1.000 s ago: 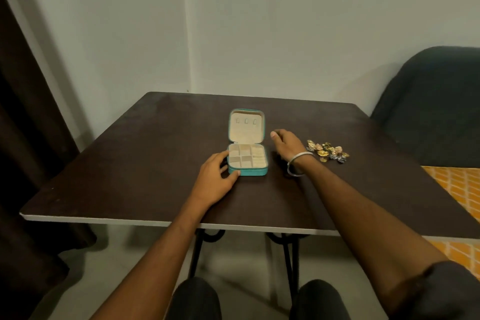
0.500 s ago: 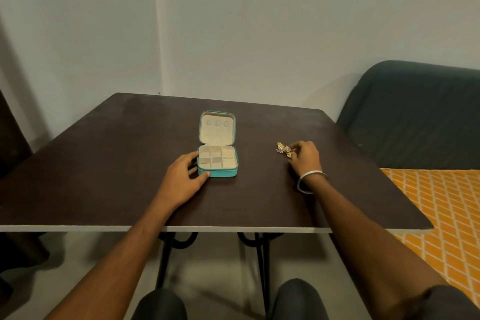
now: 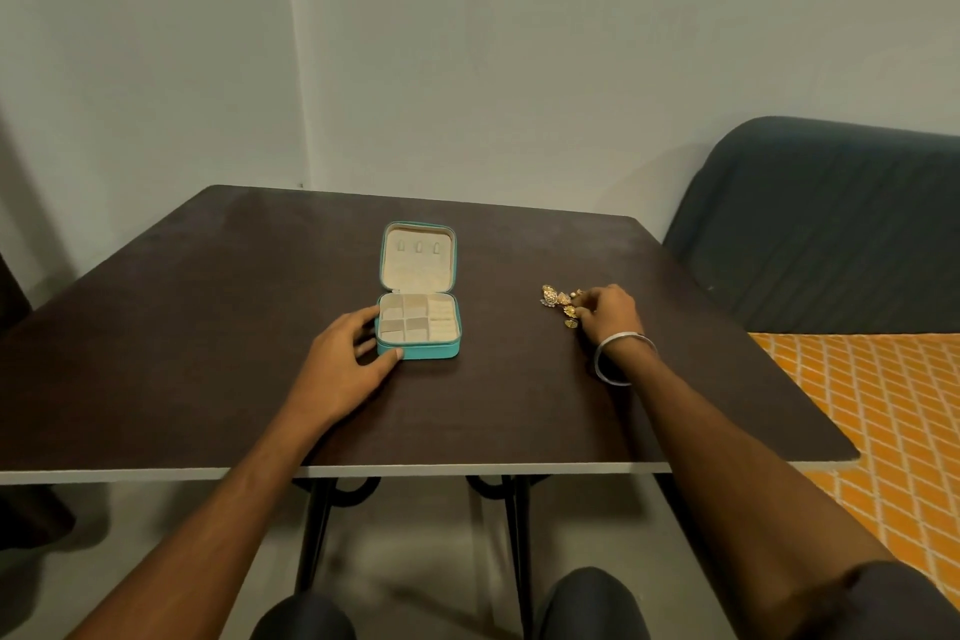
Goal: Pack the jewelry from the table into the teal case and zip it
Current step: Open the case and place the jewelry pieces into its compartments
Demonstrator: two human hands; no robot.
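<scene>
A teal case (image 3: 418,351) lies open near the middle of a dark brown surface (image 3: 208,327), its lid (image 3: 418,256) thrown back toward 12 o'clock so that the opened case runs lengthwise from the person toward the far wall. The hinge line crosses from 9 to 3 o'clock. The cream-lined tray (image 3: 418,322) facing upward is divided into small square compartments on its left and a ridged section on its right; all the compartments appear empty. Three small tabs sit in a row near the top of the lid's lining.

The left hand (image 3: 345,359) rests flat on the surface at the case's 8 o'clock corner, fingers spread and loose, the thumb tip touching the teal front wall and the fingertips against its left side, bracing rather than gripping.

At 3 o'clock from the case, well apart from it, a small cluster of gold jewelry (image 3: 558,303) lies on the surface. The right hand (image 3: 610,314), a silver bangle (image 3: 618,359) on its wrist, is curled over the right edge of the cluster with fingertips down among the pieces; whether they have pinched any piece is not clear at this size.

Beyond the surface's right side stand a dark upholstered seat (image 3: 831,224) and an orange patterned cover (image 3: 893,405). Pale walls (image 3: 519,42) meet in a corner behind.
</scene>
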